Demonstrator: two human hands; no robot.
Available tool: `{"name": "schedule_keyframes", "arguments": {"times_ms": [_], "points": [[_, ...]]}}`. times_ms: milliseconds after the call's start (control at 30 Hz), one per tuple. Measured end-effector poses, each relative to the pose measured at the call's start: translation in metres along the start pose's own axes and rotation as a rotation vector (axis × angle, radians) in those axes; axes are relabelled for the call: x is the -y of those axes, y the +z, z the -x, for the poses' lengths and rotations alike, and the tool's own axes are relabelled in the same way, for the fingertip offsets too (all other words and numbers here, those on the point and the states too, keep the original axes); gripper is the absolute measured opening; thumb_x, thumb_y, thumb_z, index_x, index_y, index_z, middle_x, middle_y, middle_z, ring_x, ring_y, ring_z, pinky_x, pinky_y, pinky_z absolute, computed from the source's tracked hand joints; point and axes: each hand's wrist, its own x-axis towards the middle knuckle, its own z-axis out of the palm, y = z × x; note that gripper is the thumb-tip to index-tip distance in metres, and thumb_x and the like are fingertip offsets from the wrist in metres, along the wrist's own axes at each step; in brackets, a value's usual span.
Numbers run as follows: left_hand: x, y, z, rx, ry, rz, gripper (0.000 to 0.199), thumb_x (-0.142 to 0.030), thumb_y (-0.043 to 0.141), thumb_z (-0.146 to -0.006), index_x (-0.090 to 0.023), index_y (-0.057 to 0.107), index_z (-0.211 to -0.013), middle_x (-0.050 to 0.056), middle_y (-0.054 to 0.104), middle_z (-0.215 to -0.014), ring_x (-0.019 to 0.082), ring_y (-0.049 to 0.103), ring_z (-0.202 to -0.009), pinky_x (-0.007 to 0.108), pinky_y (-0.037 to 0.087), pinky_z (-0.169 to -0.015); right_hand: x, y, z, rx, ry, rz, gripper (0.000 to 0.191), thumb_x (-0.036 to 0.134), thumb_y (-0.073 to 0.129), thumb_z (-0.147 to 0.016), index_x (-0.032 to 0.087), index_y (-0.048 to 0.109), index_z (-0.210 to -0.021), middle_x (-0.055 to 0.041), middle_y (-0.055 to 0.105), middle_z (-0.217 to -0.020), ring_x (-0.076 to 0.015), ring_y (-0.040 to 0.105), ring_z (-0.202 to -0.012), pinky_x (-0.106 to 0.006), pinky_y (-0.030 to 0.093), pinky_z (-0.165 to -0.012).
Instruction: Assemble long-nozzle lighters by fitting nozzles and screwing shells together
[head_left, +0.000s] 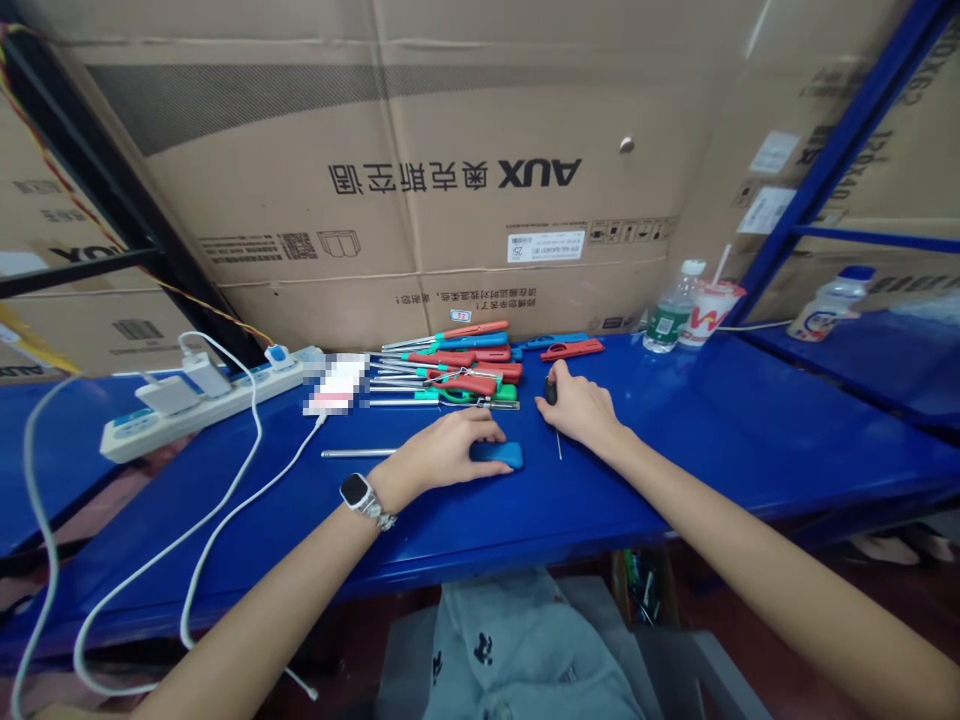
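My left hand (444, 448), with a watch on the wrist, is closed over a long-nosed blue lighter (505, 456) lying on the blue tabletop. The lighter's metal barrel points left, and its middle is hidden under my fingers. To the right, my right hand (583, 402) grips a small screwdriver (551, 391) by its black handle. Its thin shaft points down toward the tabletop. Just behind my hands lie several long-nosed lighters (472, 384) in red, green, blue and orange, barrels to the left. Beyond my right hand are a red casing piece (572, 349) and a blue casing piece (559, 340).
A white power strip (225, 405) with plugs and cables (251, 465) occupies the left side. A blurred-out phone (336, 384) charges there. At the back right stand a water bottle (673, 310) and a paper cup (711, 315). Large cardboard (450, 120) closes off the back.
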Motion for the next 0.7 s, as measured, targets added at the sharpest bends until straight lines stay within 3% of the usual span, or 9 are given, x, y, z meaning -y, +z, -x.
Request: {"name": "schedule_keyframes", "arguments": {"times_ms": [100,167,300,433,567,700], "points": [[0.005,0.002,0.001,-0.024,0.040,-0.143,0.040,-0.050,0.050,-0.102,-0.017,0.070,-0.115,0.011,0.068,-0.106,0.024,0.067,-0.097,0.039,0.055,-0.089,-0.006,0.002,-0.002,-0.034,-0.012,-0.048,0.032,0.032,0.062,-0.087,0.020,0.055,-0.116,-0.0173,0.073,-0.097,-0.0342,0.071,-0.089,-0.039,0.046,-0.071],[0.007,0.002,0.002,-0.053,0.066,-0.229,0.042,-0.044,0.040,-0.107,-0.016,0.069,-0.117,0.011,0.069,-0.107,0.024,0.067,-0.101,0.040,0.054,-0.093,-0.008,0.003,-0.001,-0.080,-0.016,-0.172,0.029,0.026,0.065,-0.082,0.021,0.057,-0.109,-0.0124,0.072,-0.087,-0.0308,0.070,-0.080,-0.037,0.046,-0.068],[0.009,0.003,0.004,-0.056,0.076,-0.332,0.044,-0.035,0.031,-0.109,-0.013,0.069,-0.115,0.013,0.069,-0.106,0.026,0.066,-0.101,0.042,0.053,-0.093,0.002,0.003,0.003,-0.135,-0.148,-0.783,0.025,0.034,0.063,-0.085,0.022,0.057,-0.106,0.0047,0.057,-0.056,-0.0182,0.059,-0.053,-0.030,0.044,-0.058],[0.012,0.002,0.006,-0.033,-0.001,-0.354,0.043,-0.028,0.032,-0.109,-0.010,0.071,-0.108,0.013,0.066,-0.099,0.026,0.064,-0.092,0.041,0.054,-0.086,0.029,0.005,0.004,-0.153,-0.251,-1.180,0.048,0.049,0.063,-0.088,0.023,0.052,-0.127,0.0084,0.049,-0.056,-0.0141,0.048,-0.046,-0.029,0.040,-0.049],[0.010,0.001,0.013,-0.109,-0.028,-0.235,0.037,-0.038,0.042,-0.106,-0.012,0.069,-0.112,0.011,0.065,-0.102,0.025,0.064,-0.097,0.041,0.054,-0.089,0.054,0.009,-0.003,-0.107,-0.297,-1.310,0.060,0.050,0.066,-0.087,0.026,0.047,-0.140,0.0062,0.054,-0.063,-0.0142,0.050,-0.048,-0.030,0.045,-0.048],[0.009,0.003,0.019,-0.106,-0.029,-0.135,0.038,-0.049,0.060,-0.097,-0.016,0.068,-0.116,0.010,0.065,-0.107,0.026,0.064,-0.100,0.042,0.055,-0.090,0.063,0.014,-0.008,-0.124,-0.341,-1.357,0.063,0.045,0.068,-0.087,0.028,0.046,-0.144,0.0044,0.058,-0.068,-0.0153,0.057,-0.054,-0.032,0.053,-0.053]]}}
